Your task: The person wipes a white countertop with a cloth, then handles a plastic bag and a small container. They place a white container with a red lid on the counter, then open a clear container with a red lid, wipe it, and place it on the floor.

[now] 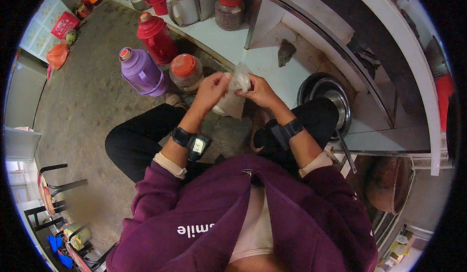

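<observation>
Right, from my remote seat I have the plastic bag [231, 103] between the two hands, its crumpled neck far and its pale bulk near and slightly left. That roughly near-to-far long axis is what I read first. The right hand [260, 92] is on the neck, thumb and fingers pinched on its right side. The left hand [212, 91] sits just left of it, fingers curled; I can't tell whether they grip. The red-lidded jar [186, 69] stands beyond, to the left.
</observation>
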{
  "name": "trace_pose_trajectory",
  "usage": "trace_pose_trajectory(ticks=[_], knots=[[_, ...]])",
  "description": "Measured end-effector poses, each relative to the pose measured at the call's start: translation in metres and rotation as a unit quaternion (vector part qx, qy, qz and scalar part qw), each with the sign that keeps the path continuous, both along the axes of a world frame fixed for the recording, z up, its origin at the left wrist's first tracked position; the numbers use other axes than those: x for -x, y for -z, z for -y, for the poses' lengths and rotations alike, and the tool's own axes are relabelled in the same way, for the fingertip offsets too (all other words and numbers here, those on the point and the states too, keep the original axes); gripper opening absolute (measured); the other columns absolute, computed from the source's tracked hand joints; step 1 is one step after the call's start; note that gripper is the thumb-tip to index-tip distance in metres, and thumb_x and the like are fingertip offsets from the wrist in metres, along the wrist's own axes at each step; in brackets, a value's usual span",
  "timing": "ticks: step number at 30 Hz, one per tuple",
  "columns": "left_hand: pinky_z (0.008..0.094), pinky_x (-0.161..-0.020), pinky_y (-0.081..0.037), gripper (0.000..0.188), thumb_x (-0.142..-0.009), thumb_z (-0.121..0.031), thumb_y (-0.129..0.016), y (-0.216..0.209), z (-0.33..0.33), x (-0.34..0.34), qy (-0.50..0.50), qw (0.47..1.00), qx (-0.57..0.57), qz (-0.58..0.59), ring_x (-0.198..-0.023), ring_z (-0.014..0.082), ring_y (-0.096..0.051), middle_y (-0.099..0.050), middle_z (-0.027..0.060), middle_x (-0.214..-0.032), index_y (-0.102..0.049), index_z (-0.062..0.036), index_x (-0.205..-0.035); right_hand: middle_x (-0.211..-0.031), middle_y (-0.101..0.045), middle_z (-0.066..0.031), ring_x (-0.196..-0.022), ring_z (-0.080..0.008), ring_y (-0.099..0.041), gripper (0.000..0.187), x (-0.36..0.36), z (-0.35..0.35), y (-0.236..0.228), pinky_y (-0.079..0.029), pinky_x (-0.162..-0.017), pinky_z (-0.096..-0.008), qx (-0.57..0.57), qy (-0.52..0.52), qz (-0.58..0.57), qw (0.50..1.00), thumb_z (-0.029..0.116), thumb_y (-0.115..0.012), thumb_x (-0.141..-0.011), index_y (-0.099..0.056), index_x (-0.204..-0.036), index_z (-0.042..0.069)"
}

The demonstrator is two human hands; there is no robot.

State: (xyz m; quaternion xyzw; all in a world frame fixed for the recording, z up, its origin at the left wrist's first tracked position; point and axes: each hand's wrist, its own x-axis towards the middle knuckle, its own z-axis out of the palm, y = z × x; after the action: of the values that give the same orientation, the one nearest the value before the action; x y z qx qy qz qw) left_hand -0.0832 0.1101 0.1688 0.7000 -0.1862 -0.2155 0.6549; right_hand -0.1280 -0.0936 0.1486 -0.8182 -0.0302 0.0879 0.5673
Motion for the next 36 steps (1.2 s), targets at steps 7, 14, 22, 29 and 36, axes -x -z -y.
trace_pose_trajectory(ticks=[7,14,22,29,36], knots=[[0.0410,-0.110,-0.030,0.085,-0.072,0.004,-0.060,-0.011,-0.001,-0.011,0.141,0.966,0.167,0.137,-0.141,0.0285,-0.025,-0.018,0.0134,-0.155,-0.022,-0.0113,-0.147,-0.098,-0.064,-0.0029,-0.087,-0.0122,-0.059,0.039,0.010,-0.006,-0.016,-0.049,-0.078,-0.0305,-0.229,-0.088,-0.052,0.968,0.018,-0.079,-0.079,-0.058,-0.107,0.002],[0.0328,-0.100,-0.041,0.070,-0.078,0.004,-0.058,0.013,0.007,0.002,0.119,0.987,0.077,0.075,-0.115,0.0196,-0.052,-0.055,0.0105,-0.121,-0.031,-0.0047,-0.141,-0.092,-0.065,-0.0007,-0.083,-0.0092,-0.060,0.031,0.008,0.003,-0.021,-0.049,-0.076,-0.0262,-0.203,-0.092,-0.064,0.973,0.014,-0.078,-0.079,-0.060,-0.102,0.003],[0.0288,-0.086,-0.045,0.030,-0.079,0.001,-0.057,0.039,0.025,0.005,0.019,0.989,0.097,0.112,-0.094,0.0149,-0.056,-0.058,0.0074,-0.100,-0.049,-0.0006,-0.108,-0.084,-0.065,-0.0007,-0.073,-0.0074,-0.059,0.019,0.008,0.009,-0.014,-0.048,-0.067,-0.0231,-0.206,-0.020,-0.045,0.977,0.007,-0.075,-0.078,-0.062,-0.091,0.003],[0.0274,-0.081,-0.045,0.026,-0.077,0.000,-0.057,0.041,0.035,0.017,-0.050,0.991,0.110,0.061,-0.090,0.0140,-0.053,-0.055,0.0054,-0.096,-0.050,-0.0007,-0.102,-0.082,-0.065,-0.0026,-0.075,-0.0102,-0.062,0.018,-0.002,0.004,0.023,-0.049,-0.067,-0.0247,-0.183,0.125,0.050,0.974,-0.004,-0.069,-0.074,-0.060,-0.090,0.002],[0.0278,-0.076,-0.045,0.020,-0.091,-0.016,-0.056,0.030,0.036,0.044,-0.080,0.990,0.088,0.075,-0.087,0.0139,-0.053,-0.056,0.0045,-0.094,-0.053,-0.0002,-0.103,-0.077,-0.065,-0.0054,-0.068,-0.0135,-0.061,0.020,-0.007,-0.003,0.039,-0.049,-0.064,-0.0269,-0.025,0.211,0.169,0.963,-0.001,-0.072,-0.072,-0.058,-0.086,0.004]])
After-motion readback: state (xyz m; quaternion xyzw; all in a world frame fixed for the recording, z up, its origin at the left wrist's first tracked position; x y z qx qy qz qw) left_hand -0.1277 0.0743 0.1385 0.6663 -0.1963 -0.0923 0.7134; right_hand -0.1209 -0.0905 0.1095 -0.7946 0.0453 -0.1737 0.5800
